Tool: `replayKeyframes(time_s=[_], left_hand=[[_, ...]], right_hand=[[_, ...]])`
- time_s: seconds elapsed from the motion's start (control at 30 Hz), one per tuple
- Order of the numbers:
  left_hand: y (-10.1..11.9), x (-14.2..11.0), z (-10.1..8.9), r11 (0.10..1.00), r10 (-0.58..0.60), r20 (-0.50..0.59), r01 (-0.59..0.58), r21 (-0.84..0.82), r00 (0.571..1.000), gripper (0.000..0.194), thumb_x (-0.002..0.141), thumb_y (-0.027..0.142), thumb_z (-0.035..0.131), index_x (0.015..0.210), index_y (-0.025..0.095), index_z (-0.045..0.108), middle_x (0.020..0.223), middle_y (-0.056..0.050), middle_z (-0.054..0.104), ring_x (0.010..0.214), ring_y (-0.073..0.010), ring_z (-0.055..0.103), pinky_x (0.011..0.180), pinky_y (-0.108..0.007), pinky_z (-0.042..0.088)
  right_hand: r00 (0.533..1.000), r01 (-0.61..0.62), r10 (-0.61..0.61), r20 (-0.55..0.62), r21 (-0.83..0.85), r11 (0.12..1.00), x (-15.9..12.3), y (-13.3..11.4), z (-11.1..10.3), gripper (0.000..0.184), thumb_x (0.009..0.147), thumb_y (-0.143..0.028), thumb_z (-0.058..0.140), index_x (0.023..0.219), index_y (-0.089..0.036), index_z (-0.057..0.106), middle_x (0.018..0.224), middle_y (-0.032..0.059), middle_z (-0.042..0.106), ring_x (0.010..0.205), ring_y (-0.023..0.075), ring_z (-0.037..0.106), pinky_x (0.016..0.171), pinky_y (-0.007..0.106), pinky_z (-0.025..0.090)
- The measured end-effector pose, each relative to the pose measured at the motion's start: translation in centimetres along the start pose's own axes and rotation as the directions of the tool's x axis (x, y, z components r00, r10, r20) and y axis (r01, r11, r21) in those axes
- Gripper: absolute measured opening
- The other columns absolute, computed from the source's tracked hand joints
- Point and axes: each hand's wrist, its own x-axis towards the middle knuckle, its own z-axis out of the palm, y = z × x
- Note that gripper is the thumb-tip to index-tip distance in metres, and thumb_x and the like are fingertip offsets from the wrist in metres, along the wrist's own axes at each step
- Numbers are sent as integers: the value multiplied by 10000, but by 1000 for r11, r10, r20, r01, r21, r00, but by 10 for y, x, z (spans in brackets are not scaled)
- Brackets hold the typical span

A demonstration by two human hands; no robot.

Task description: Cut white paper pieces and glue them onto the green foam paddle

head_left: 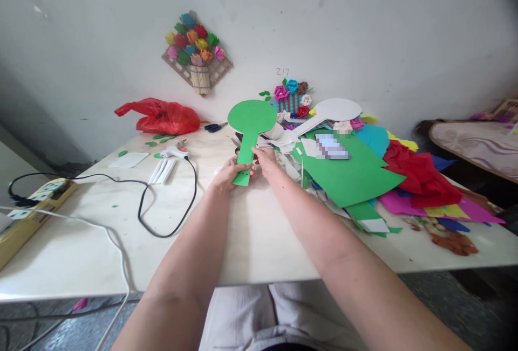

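Note:
A green paddle-shaped cutout (251, 118), round at the top with a straight handle, stands upright above the table in front of me. My left hand (231, 173) grips the lower end of its handle, thumb across the front. Beside the handle's right edge, my right hand (264, 160) has its fingers closed on the cutout, partly behind it. A white paddle-shaped cutout (338, 109) of similar outline rests on the pile to the right. Scissors (236, 145) show partly behind my left hand.
A white glue gun (175, 152), glue sticks (162, 171) and a black cord lie left, near a power strip (38, 205). A red plastic bag (168, 116) sits behind. Green sheets (352, 173), a phone (332, 146) and red cloth-like material (421, 173) cover the right side.

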Motion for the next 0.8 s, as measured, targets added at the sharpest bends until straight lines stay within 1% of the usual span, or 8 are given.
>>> replayKeyframes(time_s=[0.13,0.3,0.47,0.63,0.8], left_hand=[[-1,1,1,1000,14,-33,-13,8,999,455,576,156,737,986,109,548,716,-42,642,549,-106,587,629,-274,507],[-5,4,1,998,54,-55,-52,46,997,438,582,191,738,962,115,532,688,-40,637,555,-127,599,583,-266,498],[-6,4,0,996,56,-70,-51,75,996,444,575,197,739,959,118,531,686,-38,639,553,-129,600,567,-258,488],[-4,2,2,995,55,-64,-50,82,996,460,570,208,734,970,124,523,685,-40,645,551,-132,602,553,-251,481],[-3,0,6,995,51,-97,-42,96,994,461,551,201,747,942,126,514,667,-37,645,528,-133,599,534,-252,481]], right_hand=[[1000,-8,8,-5,-37,999,3,5,-1,191,681,-294,602,582,-131,593,471,-29,543,424,75,460,392,185,296],[999,-32,32,-18,-24,999,6,8,-1,187,661,-308,619,594,-134,601,482,-27,556,439,83,479,396,185,298],[996,-73,74,-53,31,997,5,5,0,145,640,-262,640,583,-136,598,476,-24,565,440,86,495,389,182,305],[986,-138,147,-77,110,984,3,1,0,98,628,-211,656,608,-130,604,503,-5,600,451,98,520,373,186,328],[973,-201,218,-79,182,963,3,0,2,65,642,-169,646,614,-133,599,482,-13,589,410,97,497,355,198,335]])
